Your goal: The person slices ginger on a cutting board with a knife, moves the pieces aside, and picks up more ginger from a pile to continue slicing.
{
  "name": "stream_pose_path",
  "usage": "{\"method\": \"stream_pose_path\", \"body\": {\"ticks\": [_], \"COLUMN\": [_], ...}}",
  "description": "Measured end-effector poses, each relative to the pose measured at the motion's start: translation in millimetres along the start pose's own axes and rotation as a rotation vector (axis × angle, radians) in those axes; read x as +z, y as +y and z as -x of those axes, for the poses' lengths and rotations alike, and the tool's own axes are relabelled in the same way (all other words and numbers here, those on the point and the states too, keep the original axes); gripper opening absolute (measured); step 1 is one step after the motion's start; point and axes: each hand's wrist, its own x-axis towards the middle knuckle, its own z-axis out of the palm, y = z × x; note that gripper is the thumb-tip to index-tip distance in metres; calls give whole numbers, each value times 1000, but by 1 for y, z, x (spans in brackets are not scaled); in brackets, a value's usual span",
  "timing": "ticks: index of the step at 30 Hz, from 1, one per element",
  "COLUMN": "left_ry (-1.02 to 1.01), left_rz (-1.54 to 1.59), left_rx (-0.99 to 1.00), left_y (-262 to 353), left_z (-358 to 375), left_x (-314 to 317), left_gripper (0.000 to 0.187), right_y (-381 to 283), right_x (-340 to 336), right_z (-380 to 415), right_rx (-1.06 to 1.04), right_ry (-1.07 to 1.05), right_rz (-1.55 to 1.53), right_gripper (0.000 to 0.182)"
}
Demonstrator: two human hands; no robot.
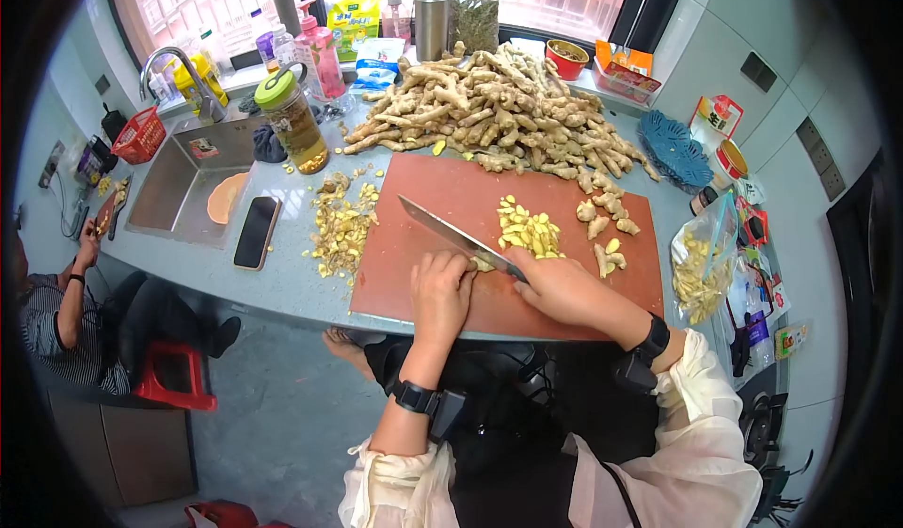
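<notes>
My right hand (564, 288) is wrapped around the handle of a kitchen knife (451, 232), its broad blade slanting up and left over the reddish-brown cutting board (400, 199). Close to the blade, my left hand (440, 288) has its fingers curled down on a small piece of ginger (483, 264), mostly hidden by the fingers and knife. Behind the blade lies a heap of yellow ginger slices (529, 230). Several unsliced ginger knobs (609, 210) rest at the board's right side. A large pile of whole ginger (489, 100) rises behind the board.
Ginger scraps (340, 227) and a phone (257, 233) lie left of the board, near a green-lidded jar (299, 128) and the sink (174, 194). To the right are a bag of ginger (704, 260) and a blue basket (675, 147). Another person (80, 321) sits at far left.
</notes>
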Motion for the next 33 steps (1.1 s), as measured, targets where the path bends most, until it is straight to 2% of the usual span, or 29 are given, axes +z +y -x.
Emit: {"method": "stream_pose_path", "body": {"ticks": [11, 26, 33], "left_ry": [49, 20, 35], "left_rz": [7, 50, 55], "left_rx": [28, 32, 16], "left_y": [-2, -2, -2], "left_z": [-2, -2, -1], "left_x": [2, -1, 0], "left_gripper": [8, 8, 9], "right_y": [8, 8, 12], "right_x": [-16, 1, 21], "right_z": [48, 10, 21], "right_rx": [57, 95, 93], "right_ry": [-73, -38, 123], "right_rz": [28, -15, -103], "right_gripper": [33, 37, 45]}}
